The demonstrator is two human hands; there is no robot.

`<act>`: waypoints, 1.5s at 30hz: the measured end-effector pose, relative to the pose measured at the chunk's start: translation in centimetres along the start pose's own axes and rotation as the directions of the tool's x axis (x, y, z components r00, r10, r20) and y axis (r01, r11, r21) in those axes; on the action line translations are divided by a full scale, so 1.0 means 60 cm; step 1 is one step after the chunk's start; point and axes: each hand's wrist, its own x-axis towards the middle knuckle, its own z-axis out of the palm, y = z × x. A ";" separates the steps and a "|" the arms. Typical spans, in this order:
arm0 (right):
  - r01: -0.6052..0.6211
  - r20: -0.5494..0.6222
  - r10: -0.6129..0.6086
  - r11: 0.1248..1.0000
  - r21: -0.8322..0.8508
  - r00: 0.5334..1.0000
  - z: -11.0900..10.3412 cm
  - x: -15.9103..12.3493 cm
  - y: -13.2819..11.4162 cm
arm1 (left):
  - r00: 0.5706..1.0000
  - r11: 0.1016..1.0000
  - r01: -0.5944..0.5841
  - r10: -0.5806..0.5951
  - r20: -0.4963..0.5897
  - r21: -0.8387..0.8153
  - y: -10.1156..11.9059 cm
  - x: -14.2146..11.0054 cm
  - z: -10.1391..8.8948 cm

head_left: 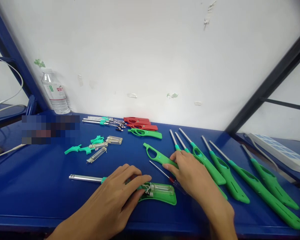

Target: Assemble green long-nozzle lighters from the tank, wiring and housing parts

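Open lighter (153, 199) at front of blue table (35, 190): glossy green plastic, clear tank (163, 188), pale wires (147, 188), silver metal tube (86, 178). Left hand (120, 196) pinches its middle, thumb against fingers. Right hand (187, 168): thumb and fingers pinch green cover (157, 155). Bottle (55, 95) label: red characters, illegible.

There are six closed lighters (267, 196), one screwdriver (174, 181), one bottle (56, 93).

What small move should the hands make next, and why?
Probably lift the loose green shell toward the open lighter: the right hand grips that shell, while the left hand holds the lighter, whose clear tank and wires lie uncovered.
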 end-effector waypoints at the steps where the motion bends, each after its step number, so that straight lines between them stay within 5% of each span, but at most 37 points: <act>1: -0.008 0.003 0.008 1.000 0.004 1.000 -0.001 0.001 0.000 | 1.000 1.000 -0.002 0.002 -0.014 0.002 0.000 0.000 -0.001; 9: 0.010 -0.099 0.009 0.982 0.189 0.995 -0.010 0.013 0.019 | 0.953 0.994 0.089 -0.105 -0.284 -0.068 -0.007 -0.001 -0.006; 13: 0.056 -0.122 -0.012 0.929 0.366 0.992 -0.035 -0.014 0.009 | 0.929 0.988 0.096 -0.044 -0.367 0.124 -0.016 0.004 -0.029; 20: 0.092 0.044 -0.145 0.807 0.584 0.989 -0.051 -0.048 -0.006 | 0.963 0.944 -0.036 0.120 -0.241 0.327 -0.055 -0.015 -0.066; 29: 0.128 0.087 -0.172 0.917 0.378 0.981 -0.032 -0.053 -0.016 | 0.974 0.954 -0.136 0.177 -0.139 0.267 -0.069 -0.008 -0.080; 33: 0.225 0.065 -0.250 0.938 0.264 0.966 -0.018 -0.059 -0.017 | 0.993 0.976 -0.104 0.113 -0.034 0.190 -0.057 -0.010 -0.083; 38: 0.294 0.132 -0.312 0.946 0.137 0.941 -0.012 -0.052 -0.028 | 0.980 0.987 0.106 -0.125 0.155 0.123 -0.047 -0.019 -0.080; 45: 0.285 0.171 -0.289 0.957 0.047 0.942 -0.013 -0.046 -0.045 | 0.972 0.983 0.120 -0.144 0.188 0.137 -0.058 -0.022 -0.071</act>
